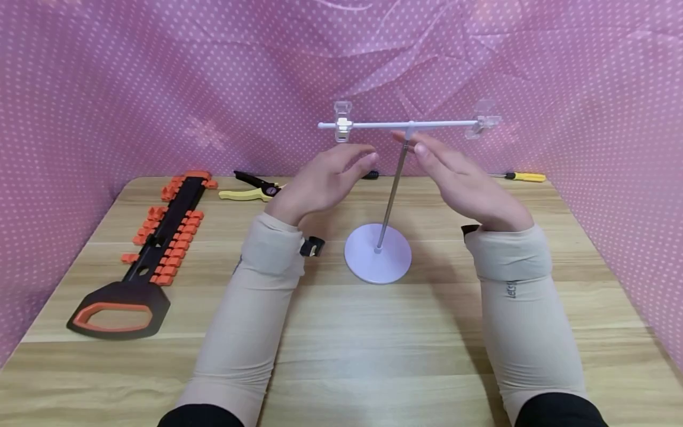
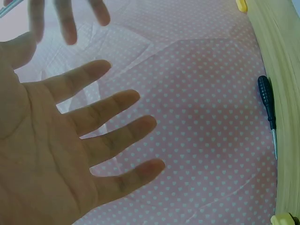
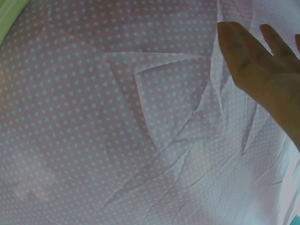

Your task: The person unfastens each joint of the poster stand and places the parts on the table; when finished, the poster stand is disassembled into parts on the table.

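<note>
A display stand with a round white base (image 1: 363, 261), a thin metal pole (image 1: 393, 196) and a white crossbar (image 1: 373, 125) stands between the two hands. Clear plastic clips (image 1: 343, 121) sit at both ends of the bar. My left hand (image 1: 328, 181) is held left of the pole, below the bar, apart from the stand; its fingers are spread in the left wrist view. On the other side, my right hand (image 1: 466, 181) has extended fingers reaching behind the pole's top. Whether they touch it, I cannot tell. Neither hand holds anything.
A black rack with orange clips (image 1: 171, 237) lies at the left. Yellow-and-black pruning shears (image 1: 256, 188), a black-handled screwdriver (image 2: 266, 96) and a yellow-handled screwdriver (image 1: 525, 177) lie along the back edge. A pink dotted cloth (image 1: 213, 89) hangs behind and beside the wooden table (image 1: 341, 356).
</note>
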Motion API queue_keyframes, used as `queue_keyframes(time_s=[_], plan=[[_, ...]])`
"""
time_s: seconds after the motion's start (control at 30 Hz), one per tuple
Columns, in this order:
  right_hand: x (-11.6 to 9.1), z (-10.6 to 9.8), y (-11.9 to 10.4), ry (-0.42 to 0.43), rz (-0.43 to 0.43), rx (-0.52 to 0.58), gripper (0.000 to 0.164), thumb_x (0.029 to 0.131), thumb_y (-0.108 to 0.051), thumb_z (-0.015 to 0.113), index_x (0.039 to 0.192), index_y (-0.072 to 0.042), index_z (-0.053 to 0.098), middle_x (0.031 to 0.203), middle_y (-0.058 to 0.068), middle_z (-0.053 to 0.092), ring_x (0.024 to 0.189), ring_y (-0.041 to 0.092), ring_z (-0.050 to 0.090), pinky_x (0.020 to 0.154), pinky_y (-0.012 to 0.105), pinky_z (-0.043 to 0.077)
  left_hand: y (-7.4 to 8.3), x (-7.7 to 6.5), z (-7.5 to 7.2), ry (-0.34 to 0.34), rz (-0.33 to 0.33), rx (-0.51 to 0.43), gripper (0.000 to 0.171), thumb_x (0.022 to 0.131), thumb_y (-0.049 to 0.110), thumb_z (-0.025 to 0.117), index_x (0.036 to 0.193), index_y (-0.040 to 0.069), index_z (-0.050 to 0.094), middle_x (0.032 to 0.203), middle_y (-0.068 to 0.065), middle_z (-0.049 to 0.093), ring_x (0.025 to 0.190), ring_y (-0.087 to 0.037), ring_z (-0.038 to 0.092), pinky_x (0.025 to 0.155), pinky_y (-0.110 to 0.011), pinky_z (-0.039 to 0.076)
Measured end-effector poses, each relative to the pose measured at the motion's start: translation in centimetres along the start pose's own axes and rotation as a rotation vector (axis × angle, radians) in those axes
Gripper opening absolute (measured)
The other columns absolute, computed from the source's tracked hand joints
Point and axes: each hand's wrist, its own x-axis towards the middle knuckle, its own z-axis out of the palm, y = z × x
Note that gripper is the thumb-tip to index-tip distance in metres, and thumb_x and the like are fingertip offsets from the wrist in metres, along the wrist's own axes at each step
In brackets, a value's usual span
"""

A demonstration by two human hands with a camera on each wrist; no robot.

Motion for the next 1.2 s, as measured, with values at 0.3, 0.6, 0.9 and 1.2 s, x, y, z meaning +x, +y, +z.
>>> queue_keyframes(time_s=[0.3,0.6,0.9,1.2], plan=[[0.3,0.2,0.1,0.013,-0.146,0.099,0.052,0.117,-0.039,0.031,0.162,-0.017,0.043,0.17,0.003,0.04,0.159,0.026,0.034,0.128,0.054,0.031,0.1,-0.2,-0.1,0.021,0.05,-0.042,0.055,0.116,0.047,0.037,0.159,0.015,0.048,0.16,-0.005,0.053,0.149,-0.022,0.049,0.127,-0.039,0.037],[-0.1,0.1,-0.1,0.031,-0.074,0.124,0.052,0.115,-0.046,0.032,0.161,-0.024,0.045,0.167,0.003,0.044,0.153,0.033,0.042,0.125,0.063,0.03,0.2,-0.3,0.0,0.032,0.079,-0.064,0.053,0.116,0.045,0.039,0.157,0.013,0.05,0.158,-0.006,0.055,0.146,-0.022,0.052,0.125,-0.037,0.039],[-0.6,0.1,-0.5,0.065,-0.039,0.142,0.052,0.115,-0.05,0.034,0.159,-0.027,0.048,0.165,0.004,0.047,0.144,0.037,0.05,0.121,0.066,0.029,0.3,-0.3,0.0,0.022,0.065,-0.067,0.054,0.115,0.047,0.038,0.157,0.015,0.05,0.157,-0.004,0.056,0.147,-0.022,0.052,0.125,-0.038,0.039],[-0.9,0.1,-0.8,0.092,-0.055,0.173,0.054,0.115,-0.048,0.033,0.158,-0.02,0.049,0.164,0.003,0.049,0.143,0.036,0.051,0.122,0.065,0.029,0.5,-0.3,-0.1,0.031,0.09,-0.087,0.053,0.116,0.044,0.039,0.156,0.012,0.051,0.156,-0.006,0.057,0.145,-0.023,0.054,0.123,-0.038,0.041]])
